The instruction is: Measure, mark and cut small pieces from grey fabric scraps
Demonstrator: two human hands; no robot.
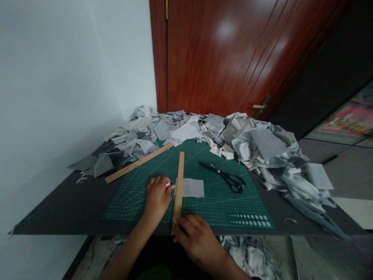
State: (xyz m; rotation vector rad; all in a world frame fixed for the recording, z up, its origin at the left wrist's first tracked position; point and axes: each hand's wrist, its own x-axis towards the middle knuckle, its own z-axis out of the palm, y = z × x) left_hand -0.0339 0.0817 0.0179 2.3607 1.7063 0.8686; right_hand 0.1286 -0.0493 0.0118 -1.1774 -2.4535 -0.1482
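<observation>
A wooden ruler (180, 177) lies lengthwise over the left part of a small grey fabric piece (193, 188) on the green cutting mat (134, 202). My right hand (198, 241) is closed on the ruler's near end, at the mat's front edge. Just left of the ruler, my left hand (159, 194) is closed around a small pink chalk-like piece (168, 184), its fingertips close to the fabric's left edge. Most of that piece is hidden by the fingers. To the right of the fabric rest black-handled scissors (225, 177), their blades pointing away to the left.
A second wooden ruler (140, 162) lies slanted across the mat's left edge. Heaps of grey and white fabric scraps (186, 132) line the back and right of the dark table (67, 206). Behind stand a white wall and a reddish-brown door (215, 58). More scraps (253, 252) lie below the table.
</observation>
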